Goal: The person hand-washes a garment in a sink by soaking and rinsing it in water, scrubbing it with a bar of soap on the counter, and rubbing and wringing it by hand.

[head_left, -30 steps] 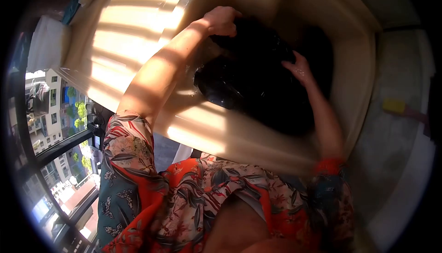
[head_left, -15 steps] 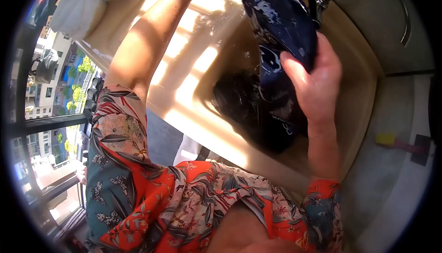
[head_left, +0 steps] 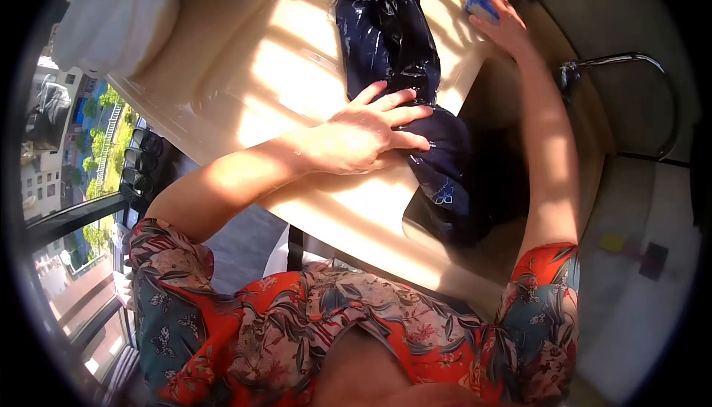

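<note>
A soaked, shiny dark navy garment (head_left: 382,51) lies stretched along the sunlit sloping washboard side of the beige sink (head_left: 289,103). Its lower end, with a small pale emblem, hangs into the shadowed basin. My left hand (head_left: 356,136) rests on the garment's middle, palm down, fingers spread. At the far right corner, my right hand (head_left: 508,27) has its fingers curled around a small blue-and-white object (head_left: 482,5), partly covered by them. Its exact kind cannot be made out.
A chrome tap (head_left: 615,58) arches at the right of the basin. A whitish plastic container (head_left: 119,18) stands at the upper left, near the window. On the right, a yellow-and-pink handled item (head_left: 619,244) shows against the grey surface.
The garment, lifted by both hands before, now lies on the washboard. My left hand has come down onto it; my right hand has let it go, moved up and taken the blue-and-white object.
</note>
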